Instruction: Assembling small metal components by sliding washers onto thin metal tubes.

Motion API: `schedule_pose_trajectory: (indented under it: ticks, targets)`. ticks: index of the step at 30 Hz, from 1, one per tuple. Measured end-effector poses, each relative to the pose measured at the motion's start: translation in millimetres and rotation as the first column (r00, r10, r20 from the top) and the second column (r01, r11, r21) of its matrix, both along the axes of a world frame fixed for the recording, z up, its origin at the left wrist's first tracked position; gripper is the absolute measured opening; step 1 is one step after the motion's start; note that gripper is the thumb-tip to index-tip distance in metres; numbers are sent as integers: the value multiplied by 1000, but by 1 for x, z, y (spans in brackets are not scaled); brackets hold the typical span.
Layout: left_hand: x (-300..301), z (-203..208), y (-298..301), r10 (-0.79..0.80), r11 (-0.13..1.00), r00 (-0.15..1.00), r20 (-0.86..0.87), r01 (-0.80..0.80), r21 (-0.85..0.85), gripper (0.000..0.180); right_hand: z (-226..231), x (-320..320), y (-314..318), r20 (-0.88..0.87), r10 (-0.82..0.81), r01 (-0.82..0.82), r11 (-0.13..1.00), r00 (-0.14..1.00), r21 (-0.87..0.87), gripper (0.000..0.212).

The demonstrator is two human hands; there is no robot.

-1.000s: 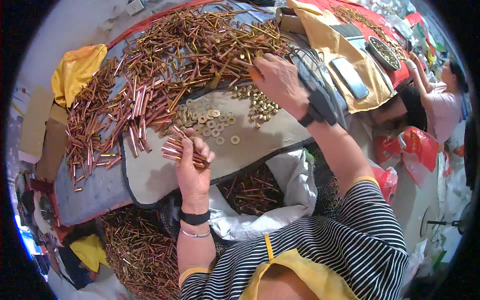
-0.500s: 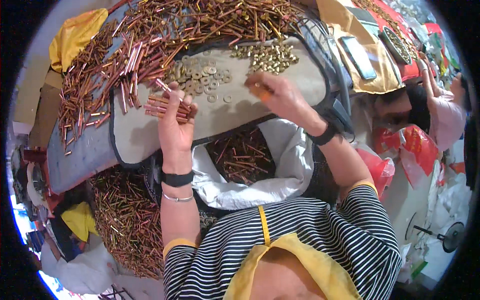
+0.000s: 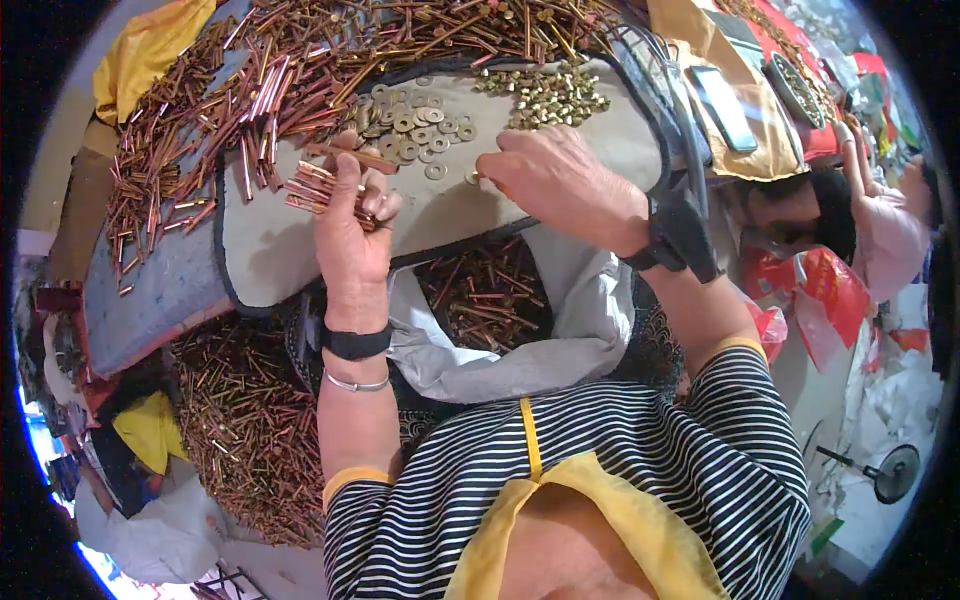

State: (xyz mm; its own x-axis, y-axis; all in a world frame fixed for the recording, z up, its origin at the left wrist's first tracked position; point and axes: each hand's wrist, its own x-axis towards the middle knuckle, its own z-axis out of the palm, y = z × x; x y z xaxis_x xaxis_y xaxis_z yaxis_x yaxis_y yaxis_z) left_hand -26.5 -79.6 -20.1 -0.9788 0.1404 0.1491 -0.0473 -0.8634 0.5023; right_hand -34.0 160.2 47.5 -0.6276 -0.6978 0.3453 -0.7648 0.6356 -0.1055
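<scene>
The left hand (image 3: 352, 215), forearm upright, curls its fingers and thumb around a bundle of copper-coloured rods (image 3: 312, 186) over the beige mat (image 3: 280, 250), near washers (image 3: 408, 150). The right hand (image 3: 565, 185) reaches inward, back uppermost, fingers bent; whether it grips anything, I cannot tell.

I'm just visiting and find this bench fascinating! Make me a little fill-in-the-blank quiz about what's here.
1. A bundle of copper-coloured metal pieces is held in the person's ____ hand.
2. The flat washers each have a round ____ in the middle.
3. In the picture, the small brass-coloured pieces lie to the ____ of the flat washers.
4. The shirt at the bottom has black and white ____.

Missing words: left; hole; right; stripes.
</scene>
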Motion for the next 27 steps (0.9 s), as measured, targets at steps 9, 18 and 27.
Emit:
schedule_pose_trajectory:
  ticks: [9, 18, 27]
  targets:
    - [7, 14, 22, 204, 967, 960, 191, -167, -192, 27, 10, -29, -15, 130, 86, -116, 963, 988, 243, 16]
    - [14, 15, 36, 212, 958, 932, 294, -139, -249, 24, -24, -3, 18, 199, -141, 189, 950, 970, -248, 13]
    - [18, 16, 50, 181, 960, 924, 338, -91, -265, 20, -2, 11, 4, 381, 41, 195, 807, 924, -557, 13]
